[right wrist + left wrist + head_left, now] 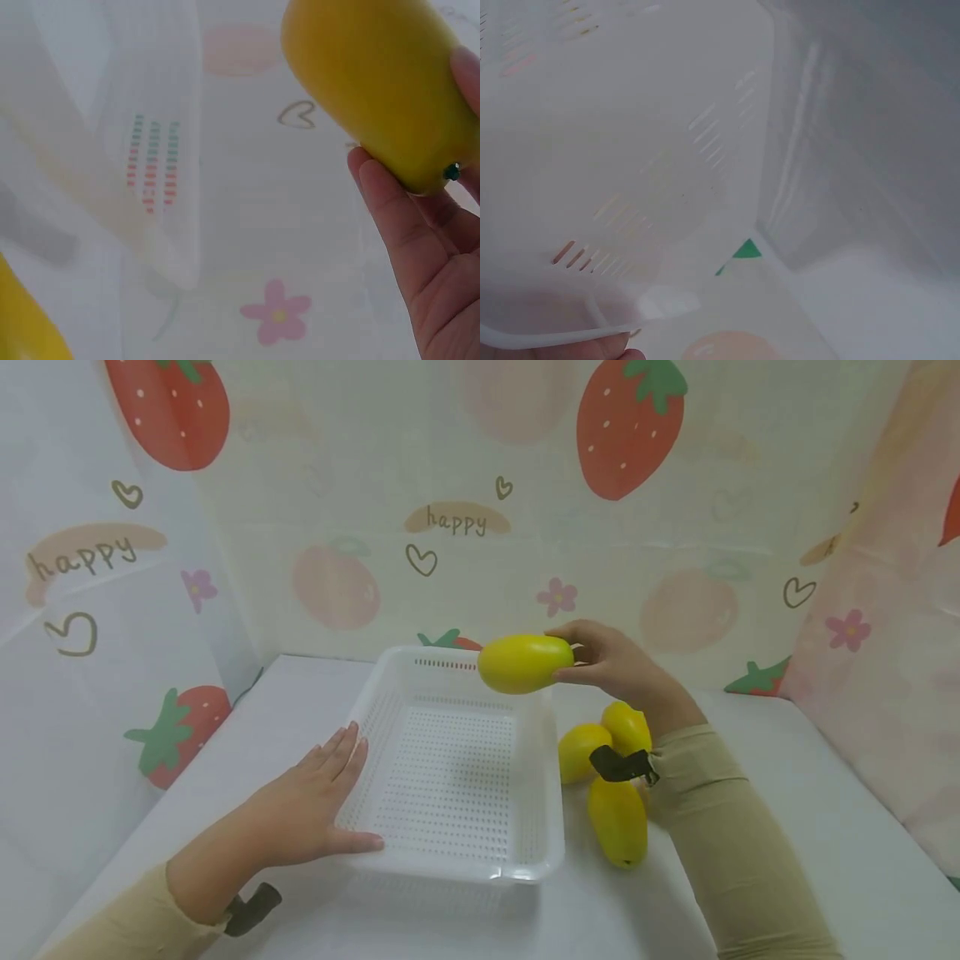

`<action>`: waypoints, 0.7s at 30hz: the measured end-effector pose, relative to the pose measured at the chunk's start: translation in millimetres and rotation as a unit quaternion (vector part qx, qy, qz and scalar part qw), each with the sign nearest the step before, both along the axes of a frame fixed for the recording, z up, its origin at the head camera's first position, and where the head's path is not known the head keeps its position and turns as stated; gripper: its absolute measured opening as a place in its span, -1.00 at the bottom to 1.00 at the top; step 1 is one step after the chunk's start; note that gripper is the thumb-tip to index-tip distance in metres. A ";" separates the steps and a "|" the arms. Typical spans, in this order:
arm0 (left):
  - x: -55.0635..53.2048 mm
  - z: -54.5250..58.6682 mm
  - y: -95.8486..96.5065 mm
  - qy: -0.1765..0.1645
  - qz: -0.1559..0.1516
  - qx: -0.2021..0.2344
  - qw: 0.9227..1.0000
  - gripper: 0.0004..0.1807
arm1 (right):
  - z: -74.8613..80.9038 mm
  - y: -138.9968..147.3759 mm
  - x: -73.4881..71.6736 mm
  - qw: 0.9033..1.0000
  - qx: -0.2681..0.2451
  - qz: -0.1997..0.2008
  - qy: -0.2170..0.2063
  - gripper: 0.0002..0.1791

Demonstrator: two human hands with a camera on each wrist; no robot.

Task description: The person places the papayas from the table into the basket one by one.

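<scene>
Yellow fruit (523, 664) btwn R fingertips (379, 187)

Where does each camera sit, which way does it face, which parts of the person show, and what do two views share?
Head: on the head, facing forward and down at the white basket; left hand, right hand and both sleeves show.
Left wrist: on that wrist, facing the basket's slotted side close up; only some fingers show, at the bottom edge.
Right wrist: on that wrist, facing the held yellow fruit and the printed backdrop; fingers show at right.
Shared: head and right wrist both show the held yellow fruit.
</scene>
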State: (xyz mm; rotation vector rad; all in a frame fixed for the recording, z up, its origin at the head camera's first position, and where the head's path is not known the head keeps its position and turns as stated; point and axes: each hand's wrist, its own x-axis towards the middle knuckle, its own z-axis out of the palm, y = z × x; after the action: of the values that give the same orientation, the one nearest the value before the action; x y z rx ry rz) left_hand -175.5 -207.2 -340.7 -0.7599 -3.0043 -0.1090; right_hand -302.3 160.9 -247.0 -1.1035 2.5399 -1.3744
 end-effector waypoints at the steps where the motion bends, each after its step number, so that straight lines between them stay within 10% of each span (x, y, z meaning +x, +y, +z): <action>1: 0.0 0.3 0.2 0.001 0.000 0.000 1.000 0.28 | 1.4 -6.0 1.8 1.000 0.007 -0.002 0.001 -0.51; 21: -0.8 -0.3 0.3 -0.005 0.004 -0.002 1.000 0.27 | -13.9 -72.2 -9.5 0.998 0.010 0.027 -0.058 -0.58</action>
State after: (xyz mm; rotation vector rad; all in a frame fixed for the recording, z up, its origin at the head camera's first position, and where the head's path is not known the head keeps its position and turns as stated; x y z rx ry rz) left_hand -176.3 -206.8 -341.0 -0.7512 -3.0164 -0.1074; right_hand -311.8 88.7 -260.9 -1.0475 2.4198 -1.3554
